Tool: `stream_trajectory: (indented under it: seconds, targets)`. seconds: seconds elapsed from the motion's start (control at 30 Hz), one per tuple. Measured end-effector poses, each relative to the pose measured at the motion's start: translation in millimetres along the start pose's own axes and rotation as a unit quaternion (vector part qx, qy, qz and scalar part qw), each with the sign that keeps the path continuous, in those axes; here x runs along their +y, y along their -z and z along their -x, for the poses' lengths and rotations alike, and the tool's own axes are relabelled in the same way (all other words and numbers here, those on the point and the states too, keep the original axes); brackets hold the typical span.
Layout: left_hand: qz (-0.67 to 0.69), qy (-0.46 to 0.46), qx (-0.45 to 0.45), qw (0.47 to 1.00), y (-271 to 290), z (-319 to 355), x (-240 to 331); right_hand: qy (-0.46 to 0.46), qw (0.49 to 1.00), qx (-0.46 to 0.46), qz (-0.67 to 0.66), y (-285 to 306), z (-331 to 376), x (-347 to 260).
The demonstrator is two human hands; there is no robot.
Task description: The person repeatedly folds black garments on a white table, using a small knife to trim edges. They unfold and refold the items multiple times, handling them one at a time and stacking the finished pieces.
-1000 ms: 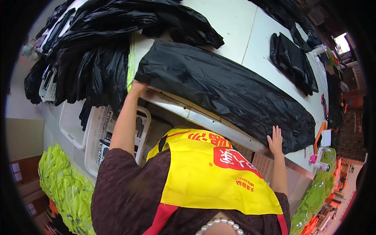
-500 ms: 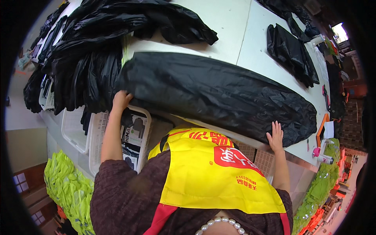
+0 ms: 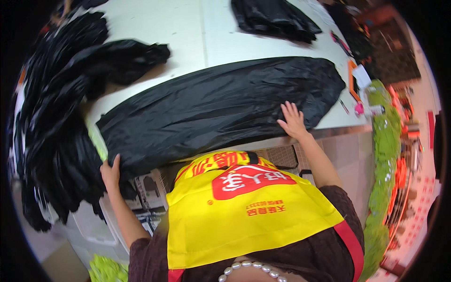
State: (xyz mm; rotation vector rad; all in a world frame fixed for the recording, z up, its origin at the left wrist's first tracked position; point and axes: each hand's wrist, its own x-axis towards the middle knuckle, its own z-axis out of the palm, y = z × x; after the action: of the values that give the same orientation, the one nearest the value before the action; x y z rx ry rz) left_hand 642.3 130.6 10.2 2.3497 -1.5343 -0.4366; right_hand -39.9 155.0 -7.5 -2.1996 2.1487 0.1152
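Observation:
A long, smooth, glossy black fabric piece (image 3: 211,101) lies folded flat along the near edge of the white table (image 3: 188,28). At its lower left corner is my left hand (image 3: 111,174), thumb on top and fingers bent around the edge; their tips are hard to see. My right hand (image 3: 293,121) rests flat on the right part of the fabric, fingers spread. Beside my left hand a yellow-green strip (image 3: 97,141) shows between this piece and a heap of similar black fabric (image 3: 51,127) hanging over the table's left side.
Another folded black piece (image 3: 275,21) lies farther back. Near the right edge are an orange-framed item (image 3: 352,77), a pink object (image 3: 359,109) and a small bottle (image 3: 376,111). Below the table stand a white basket (image 3: 112,216) and yellow-green fabric (image 3: 108,269); more green fabric (image 3: 379,160) is at right.
My view has turned toward the right. The long black piece now lies straighter along the table edge. My right hand has moved inward from its edge onto its surface; my left hand stays at the left end.

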Motion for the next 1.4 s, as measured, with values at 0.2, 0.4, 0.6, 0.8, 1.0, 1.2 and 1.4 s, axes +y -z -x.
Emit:
stream_trajectory:
  seconds: [0.2, 0.4, 0.6, 0.8, 1.0, 1.2, 1.4]
  targets:
    - [0.005, -0.136, 0.256, 0.957, 2, -24, 12, 0.005, 0.999, -0.022, -0.031, 11, 7, 1]
    - [-0.047, 0.009, 0.168, 0.985, -36, -51, 1, -0.034, 0.998, 0.009, -0.054, 3, 0, -13]
    - [-0.094, -0.146, 0.330, 0.928, -29, -35, 22, -0.218, 0.955, 0.203, 0.006, 40, -2, 19]
    - [-0.116, -0.293, 0.039, 0.948, -53, 5, 35, -0.453, 0.824, 0.179, -0.290, -16, 22, 97]
    - [-0.124, -0.421, 0.015, 0.899, -37, 42, 86, -0.432, 0.615, 0.244, -0.613, -21, 29, 98]
    - [-0.182, -0.402, 0.041, 0.897, -51, 59, 101, -0.420, 0.707, 0.135, -0.552, 11, 40, 201]
    - [-0.179, -0.464, -0.033, 0.867, -66, 72, 156, -0.500, 0.690, 0.149, -0.502, -11, -25, 339]
